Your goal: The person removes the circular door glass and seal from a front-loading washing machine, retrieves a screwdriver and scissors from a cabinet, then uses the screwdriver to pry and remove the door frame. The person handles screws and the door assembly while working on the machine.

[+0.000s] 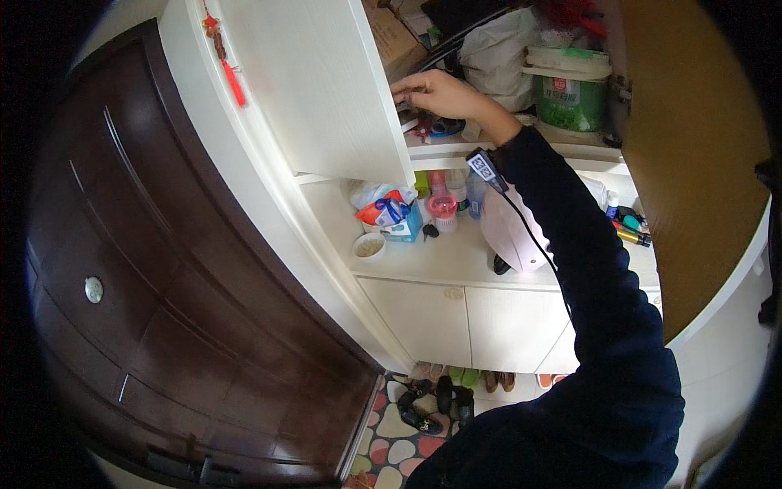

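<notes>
My right hand (444,94) reaches up into the open upper cabinet, at the inner edge of the white left door (326,90). Its fingers are bent together. The fingertips lie partly behind the door edge, so whatever they hold is hidden. Small mixed items lie on the shelf just below the hand, among them a dark blue object (446,127). A grey-white plastic bag (498,65) and a green tub with a white lid (573,94) stand to the right of it. A black cable with a labelled plug (486,169) hangs along my dark sleeve. My left hand is out of view.
On the counter below are a white bowl (369,247), a blue packet (403,224), a pink cup (442,208) and a pale pink cap (509,228). The cabinet's right door (700,147) stands open. Shoes (419,407) lie on the floor near a dark brown door (163,269).
</notes>
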The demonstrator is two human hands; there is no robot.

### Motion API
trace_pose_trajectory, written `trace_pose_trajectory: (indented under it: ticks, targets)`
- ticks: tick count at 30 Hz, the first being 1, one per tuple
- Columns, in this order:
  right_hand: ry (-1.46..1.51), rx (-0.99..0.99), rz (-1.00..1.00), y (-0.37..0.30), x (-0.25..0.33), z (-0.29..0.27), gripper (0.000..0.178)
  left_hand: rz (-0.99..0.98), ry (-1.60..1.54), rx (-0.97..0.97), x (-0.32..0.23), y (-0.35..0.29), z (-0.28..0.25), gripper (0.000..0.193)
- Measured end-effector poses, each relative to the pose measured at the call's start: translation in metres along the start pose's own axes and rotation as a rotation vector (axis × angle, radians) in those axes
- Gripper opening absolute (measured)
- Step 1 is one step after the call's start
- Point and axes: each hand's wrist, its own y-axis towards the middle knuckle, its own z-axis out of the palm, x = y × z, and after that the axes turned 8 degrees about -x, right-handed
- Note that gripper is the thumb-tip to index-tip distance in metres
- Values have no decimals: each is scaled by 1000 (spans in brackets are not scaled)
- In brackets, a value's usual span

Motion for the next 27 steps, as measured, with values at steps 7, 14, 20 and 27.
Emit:
trace_pose_trajectory:
  ticks: [7, 14, 20, 27]
  targets:
    - [-1265, 298, 261, 5, -23, 31, 40, -152, -220, 24, -3, -5, 6, 26]
    - [-997, 3, 362, 1, -37, 36, 42, -208, -217, 46, 3, -16, -3, 34]
    - [-1030, -516, 393, 15, -29, 18, 27, -271, -181, 91, -6, -19, -14, 33]
    - [-900, -1142, -94, -78, 27, -24, 20, -256, -122, 237, -31, 0, -26, 34]
